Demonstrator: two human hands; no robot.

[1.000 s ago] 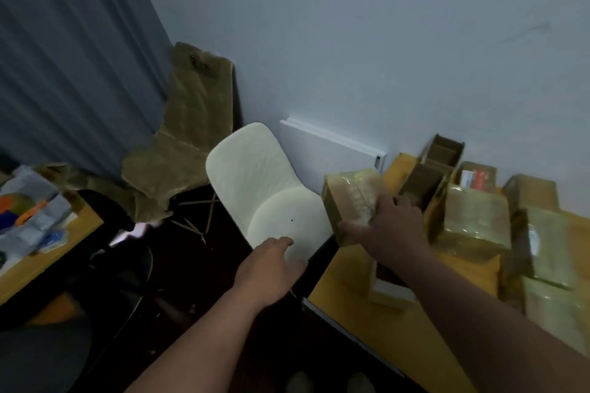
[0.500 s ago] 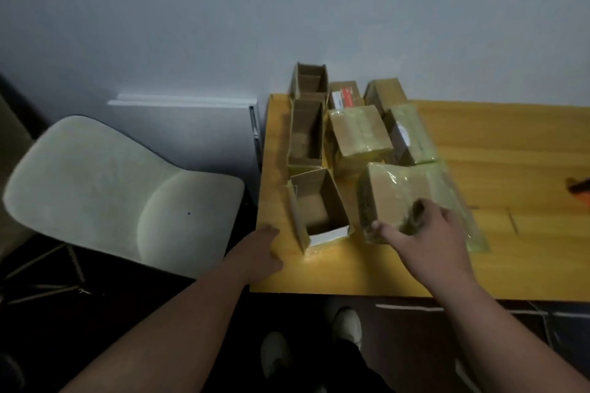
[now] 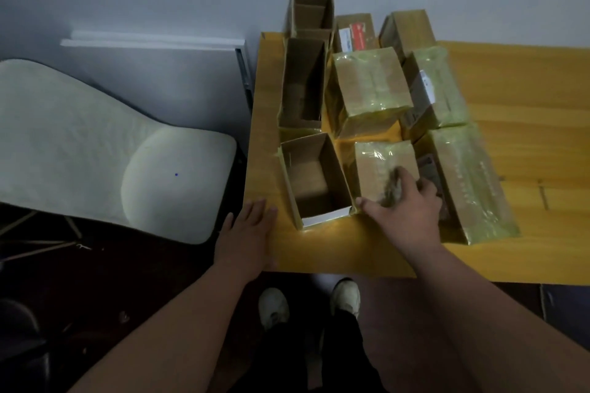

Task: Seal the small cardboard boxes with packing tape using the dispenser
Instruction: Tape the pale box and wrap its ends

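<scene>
Cardboard boxes crowd the left end of our yellow table (image 3: 526, 143), some open, some wrapped in glossy tape. Our right hand (image 3: 405, 210) grips the nearest taped box (image 3: 383, 166) from above, thumb stretched out along its near-left corner, fingers curled over its top and right side (they are blurred, so we cannot tell exactly how they lie). That box sits on the table between an open box (image 3: 314, 179) on its left, touching or nearly so, and a long taped box (image 3: 469, 185) on its right. Our left hand (image 3: 247, 236) lies flat on the table's near-left corner, fingers straight and close together, holding nothing.

Behind these stand a tall open box (image 3: 303, 83), a big taped box (image 3: 367, 89) and another taped box (image 3: 434, 89) bearing a white label. At the far edge, by the wall, are a divided open box (image 3: 311, 13), a box with a red label (image 3: 354, 32) and a plain box (image 3: 408, 29). We see no dispenser in view. A pale chair (image 3: 95, 150) stands left of the table, and our shoes (image 3: 274, 306) show below its edge.
</scene>
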